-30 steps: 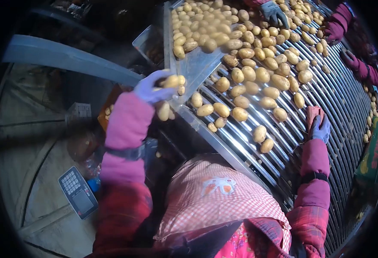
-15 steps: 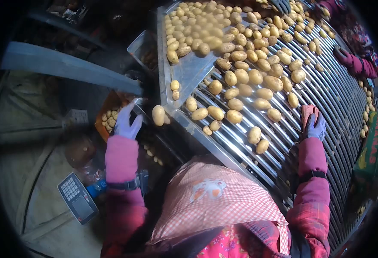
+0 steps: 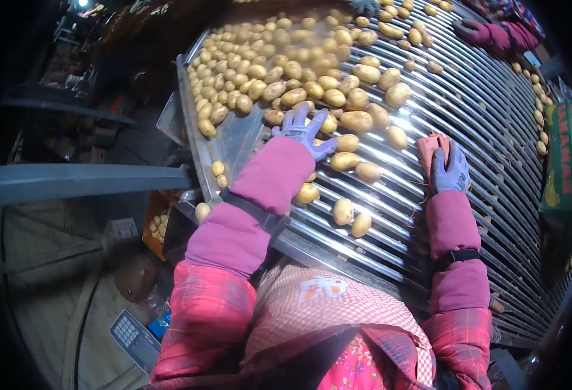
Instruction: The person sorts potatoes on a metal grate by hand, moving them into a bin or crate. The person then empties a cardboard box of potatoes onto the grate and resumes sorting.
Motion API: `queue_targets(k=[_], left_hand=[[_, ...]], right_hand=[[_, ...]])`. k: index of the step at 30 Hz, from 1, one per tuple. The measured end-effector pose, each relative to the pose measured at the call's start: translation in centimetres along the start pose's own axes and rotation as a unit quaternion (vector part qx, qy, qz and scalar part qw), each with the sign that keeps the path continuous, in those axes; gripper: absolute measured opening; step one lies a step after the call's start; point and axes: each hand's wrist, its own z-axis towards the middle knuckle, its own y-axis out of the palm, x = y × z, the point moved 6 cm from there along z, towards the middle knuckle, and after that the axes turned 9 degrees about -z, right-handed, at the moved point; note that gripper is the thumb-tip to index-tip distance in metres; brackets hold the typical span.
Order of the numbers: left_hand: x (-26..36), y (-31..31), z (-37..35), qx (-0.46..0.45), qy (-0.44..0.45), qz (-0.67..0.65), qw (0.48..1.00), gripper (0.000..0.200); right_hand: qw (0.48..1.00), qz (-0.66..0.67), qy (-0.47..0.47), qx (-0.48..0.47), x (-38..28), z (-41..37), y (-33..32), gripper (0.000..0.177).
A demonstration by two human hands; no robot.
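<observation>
In the head view, my left hand [image 3: 304, 133], in a lilac glove, is stretched over the potatoes [image 3: 355, 121] at the near side of the heap. Its fingers are spread and touch several of them; nothing is gripped. My right hand [image 3: 452, 170], gloved alike, rests on the metal roller bed [image 3: 390, 224] with its fingers around a reddish-pink block-like piece [image 3: 428, 153], whose material I cannot make out. Two loose potatoes [image 3: 344, 212] lie on the rollers between my arms.
A metal chute plate [image 3: 234, 140] adjoins the rollers. At left are a blue-grey bar [image 3: 91, 184], an orange crate [image 3: 150, 227] of potatoes and a scale [image 3: 133, 338]. A green box [image 3: 562, 162] stands at right. Another person's gloved hand [image 3: 473, 32] is across the rollers; another glove [image 3: 364, 6] shows at top.
My left hand has moved from beside the orange crate up and right onto the potatoes. My right hand stays around the reddish-pink piece. The view has shifted, and potatoes have shifted on the rollers.
</observation>
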Motion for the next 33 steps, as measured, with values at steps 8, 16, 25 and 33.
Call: queue_targets(k=[8,16,25,33], left_hand=[[1.3,-0.1,-1.0,-0.039,0.033,0.0,0.999,0.06],[0.9,-0.5,-12.1,-0.055,0.175,0.091,0.979,0.058],[-1.9,-6.6,-12.1,-0.007,-0.018,-0.242,0.97,0.029],[12.0,7.6,-12.2,-0.27,0.284,0.095,0.915,0.038]], right_hand=[[1.0,0.007,0.002,-0.005,-0.7,0.1,-0.7,0.05],[1.0,-0.008,0.003,-0.001,0.2,0.2,0.4,0.052],[1.0,-0.013,0.005,-0.021,0.5,0.3,0.8,0.054],[0.999,0.025,0.006,-0.025,0.4,0.4,0.7,0.052]])
